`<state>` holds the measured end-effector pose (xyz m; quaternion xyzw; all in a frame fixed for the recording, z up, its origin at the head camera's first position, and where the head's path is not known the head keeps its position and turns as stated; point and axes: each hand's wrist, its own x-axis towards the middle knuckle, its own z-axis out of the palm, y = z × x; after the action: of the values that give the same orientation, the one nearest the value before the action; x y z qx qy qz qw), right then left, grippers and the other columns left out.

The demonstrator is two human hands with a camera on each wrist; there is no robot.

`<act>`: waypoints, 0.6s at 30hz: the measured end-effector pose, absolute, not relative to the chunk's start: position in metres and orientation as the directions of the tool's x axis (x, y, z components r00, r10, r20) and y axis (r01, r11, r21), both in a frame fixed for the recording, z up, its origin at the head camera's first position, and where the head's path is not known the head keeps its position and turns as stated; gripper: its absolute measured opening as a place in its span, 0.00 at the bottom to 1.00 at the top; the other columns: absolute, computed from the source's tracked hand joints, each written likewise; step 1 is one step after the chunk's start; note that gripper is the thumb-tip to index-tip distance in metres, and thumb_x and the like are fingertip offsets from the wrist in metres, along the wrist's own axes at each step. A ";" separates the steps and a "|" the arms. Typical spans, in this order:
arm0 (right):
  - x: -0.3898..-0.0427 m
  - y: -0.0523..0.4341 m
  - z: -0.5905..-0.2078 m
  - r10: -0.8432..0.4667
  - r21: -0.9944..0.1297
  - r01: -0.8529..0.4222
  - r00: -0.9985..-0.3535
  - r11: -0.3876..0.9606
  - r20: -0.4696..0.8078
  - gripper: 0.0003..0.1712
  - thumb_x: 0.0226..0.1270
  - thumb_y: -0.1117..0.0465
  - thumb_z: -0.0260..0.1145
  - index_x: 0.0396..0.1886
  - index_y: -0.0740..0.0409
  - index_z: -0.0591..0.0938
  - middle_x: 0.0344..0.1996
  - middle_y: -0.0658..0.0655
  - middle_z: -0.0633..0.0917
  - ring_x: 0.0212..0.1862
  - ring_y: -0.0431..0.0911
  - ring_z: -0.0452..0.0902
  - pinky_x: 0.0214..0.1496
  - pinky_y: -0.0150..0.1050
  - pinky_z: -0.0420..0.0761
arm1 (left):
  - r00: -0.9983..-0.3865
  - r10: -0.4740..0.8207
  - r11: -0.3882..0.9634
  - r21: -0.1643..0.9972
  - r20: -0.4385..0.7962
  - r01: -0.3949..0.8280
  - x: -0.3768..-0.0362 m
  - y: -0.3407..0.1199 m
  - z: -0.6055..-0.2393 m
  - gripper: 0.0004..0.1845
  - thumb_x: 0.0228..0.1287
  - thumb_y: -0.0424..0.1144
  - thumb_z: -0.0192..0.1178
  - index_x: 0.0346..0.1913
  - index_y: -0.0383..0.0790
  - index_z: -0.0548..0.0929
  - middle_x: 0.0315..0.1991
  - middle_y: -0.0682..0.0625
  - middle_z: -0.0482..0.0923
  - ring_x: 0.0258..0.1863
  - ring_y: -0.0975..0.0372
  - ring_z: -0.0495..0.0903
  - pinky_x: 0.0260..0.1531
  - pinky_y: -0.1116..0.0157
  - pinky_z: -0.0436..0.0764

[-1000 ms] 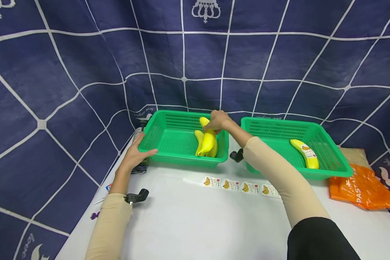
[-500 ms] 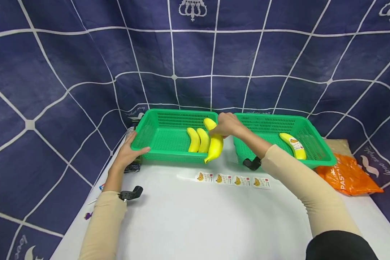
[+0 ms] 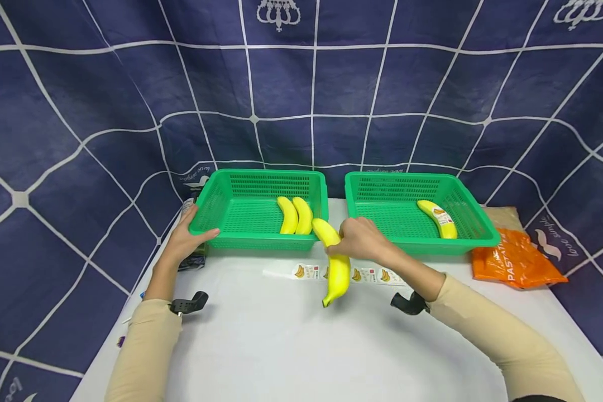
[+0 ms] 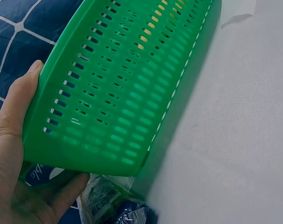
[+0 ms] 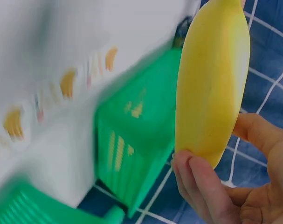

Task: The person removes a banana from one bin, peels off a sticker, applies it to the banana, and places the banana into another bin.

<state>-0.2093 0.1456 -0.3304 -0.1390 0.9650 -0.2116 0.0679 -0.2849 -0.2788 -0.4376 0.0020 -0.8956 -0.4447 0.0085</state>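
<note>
My right hand (image 3: 360,239) grips a yellow banana (image 3: 334,261) near its stem end and holds it above the white table (image 3: 281,346), in front of the gap between two green baskets. The right wrist view shows the same banana (image 5: 212,79) close up, with my fingers (image 5: 202,186) curled round it. My left hand (image 3: 187,239) holds the near left corner of the left green basket (image 3: 231,223), thumb on the rim; the left wrist view shows this basket (image 4: 127,88) in my palm (image 4: 15,154). Two bananas (image 3: 294,215) lie in the left basket.
The right green basket (image 3: 382,206) holds one labelled banana (image 3: 438,219). A strip of banana stickers (image 3: 306,272) lies on the table before the baskets. An orange plastic bag (image 3: 515,262) sits at the right. A dark packet (image 4: 113,205) lies under the left basket's corner. Blue checked cloth surrounds the table.
My right hand lifted one banana out of the left basket and brought it toward me over the sticker strip. The left hand kept its hold on the basket corner.
</note>
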 end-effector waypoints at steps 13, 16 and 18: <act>-0.159 0.157 -0.390 -0.198 -0.489 -0.135 -0.977 0.862 -0.079 0.20 0.46 0.48 0.77 0.16 0.57 0.81 0.10 0.46 0.61 0.16 0.40 0.55 0.18 0.31 0.53 | -1.000 -0.010 0.617 0.787 0.017 0.007 -0.284 -0.281 -0.438 0.59 0.56 0.59 0.68 0.79 0.52 0.36 0.80 0.50 0.28 0.78 0.42 0.32 0.69 0.31 0.46; -0.156 0.161 -0.403 -0.160 -0.491 -0.089 -0.982 0.866 -0.104 0.19 0.45 0.48 0.77 0.16 0.57 0.81 0.11 0.46 0.63 0.18 0.41 0.57 0.20 0.33 0.55 | -1.000 -0.009 0.621 0.784 0.020 0.010 -0.284 -0.281 -0.438 0.59 0.57 0.59 0.67 0.79 0.52 0.37 0.80 0.50 0.28 0.78 0.41 0.33 0.69 0.31 0.47; -0.154 0.164 -0.411 -0.139 -0.481 -0.068 -0.984 0.874 -0.112 0.19 0.44 0.48 0.77 0.16 0.56 0.81 0.11 0.47 0.66 0.20 0.42 0.61 0.25 0.34 0.59 | -1.000 -0.006 0.623 0.782 0.025 0.016 -0.284 -0.279 -0.437 0.59 0.57 0.59 0.67 0.79 0.52 0.37 0.80 0.49 0.29 0.78 0.40 0.33 0.69 0.31 0.47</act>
<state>-0.1536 0.1642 -0.4112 -0.0536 0.9654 -0.2450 0.0719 -0.2837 -0.2793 -0.4370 -0.0027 -0.9007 -0.4342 0.0125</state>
